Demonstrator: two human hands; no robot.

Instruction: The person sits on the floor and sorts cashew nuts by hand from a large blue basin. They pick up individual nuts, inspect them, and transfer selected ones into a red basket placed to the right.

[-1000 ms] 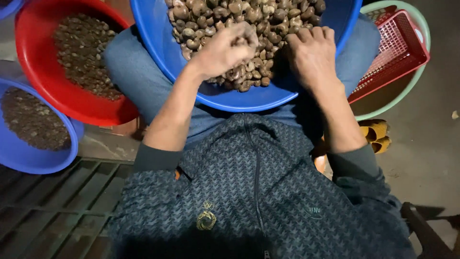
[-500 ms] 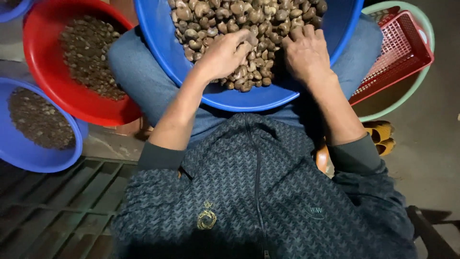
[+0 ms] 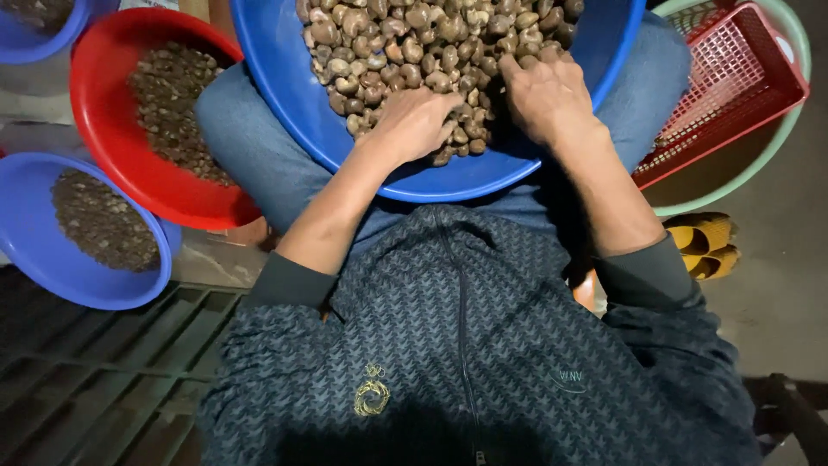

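- While the big blue basin [image 3: 285, 95] was kept steady on the lap, both hands were laid on the heap of brown nuts [image 3: 414, 43] inside it.
- The left hand [image 3: 416, 123] was curled, its fingers bent together over a few nuts near the basin's near edge.
- The right hand [image 3: 545, 95] was pressed flat, its fingers close together on top of the nuts.
- A good job was judged to need small, slow scoops, so no nuts were spilled over the rim.
- The red bowl [image 3: 103, 129] and the small blue bowl [image 3: 34, 250], both filled with darker bits, were set close by on the left.
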